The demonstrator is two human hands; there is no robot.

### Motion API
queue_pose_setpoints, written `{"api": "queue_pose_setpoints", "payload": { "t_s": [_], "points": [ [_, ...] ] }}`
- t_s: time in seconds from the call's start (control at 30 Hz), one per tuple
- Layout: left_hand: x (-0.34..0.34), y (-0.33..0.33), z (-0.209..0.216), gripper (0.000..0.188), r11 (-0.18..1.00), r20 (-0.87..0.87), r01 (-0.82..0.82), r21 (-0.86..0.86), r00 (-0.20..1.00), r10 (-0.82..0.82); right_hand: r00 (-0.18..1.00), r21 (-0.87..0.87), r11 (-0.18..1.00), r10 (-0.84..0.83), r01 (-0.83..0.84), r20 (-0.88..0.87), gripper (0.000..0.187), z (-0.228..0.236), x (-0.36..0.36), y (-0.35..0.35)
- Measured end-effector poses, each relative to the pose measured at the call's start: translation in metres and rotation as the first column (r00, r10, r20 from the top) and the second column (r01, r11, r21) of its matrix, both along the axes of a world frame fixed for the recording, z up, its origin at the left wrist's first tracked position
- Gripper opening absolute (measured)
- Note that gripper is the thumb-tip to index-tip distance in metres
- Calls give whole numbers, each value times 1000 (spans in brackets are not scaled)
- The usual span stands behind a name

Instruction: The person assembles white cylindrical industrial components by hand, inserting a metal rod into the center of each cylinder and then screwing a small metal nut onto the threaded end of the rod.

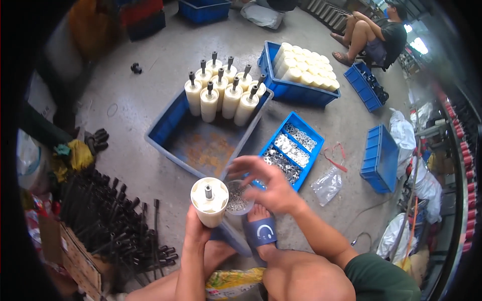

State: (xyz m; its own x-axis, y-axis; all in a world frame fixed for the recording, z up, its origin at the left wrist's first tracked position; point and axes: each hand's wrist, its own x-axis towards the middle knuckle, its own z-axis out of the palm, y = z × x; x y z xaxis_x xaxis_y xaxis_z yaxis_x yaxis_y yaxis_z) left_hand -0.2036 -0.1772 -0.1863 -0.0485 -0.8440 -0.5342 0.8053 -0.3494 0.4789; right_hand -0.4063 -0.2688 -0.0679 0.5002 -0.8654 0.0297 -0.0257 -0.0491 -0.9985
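Cream roller (210, 201) stands upright, shaft end up, gripped in left hand (197, 232); right hand (268, 184) hovers, fingers spread, over washer cup (237, 198).

- Big blue bin (173, 120) on the concrete, a cluster of finished rollers (223, 93) standing upright at its far end.
- Behind it, a crate (301, 93) packed with plain cream rollers (304, 62).
- Divided tray (314, 135) holds washers in rows.
- Clear bag (327, 184) lies just beside it.
- Black shafts (118, 220) piled at left.
- Seated person (374, 35) far back, small blue crate (362, 86) at their feet.
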Motion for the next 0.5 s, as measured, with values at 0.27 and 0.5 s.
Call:
{"api": "queue_pose_setpoints", "payload": {
  "t_s": [0.27, 0.5],
  "points": [
    [3, 17, -69, 37, 1000, 102, -23, -12, 995, 24, 599, -209, 929, -358, 306, -716, 22, -103, -160, -31],
    [-14, 5, -15, 31, 998, 212, -22, 54, 977, 10, 215, -480, 858, -511, 181, -832, 17, -162, -230, -66]
  ]
}}
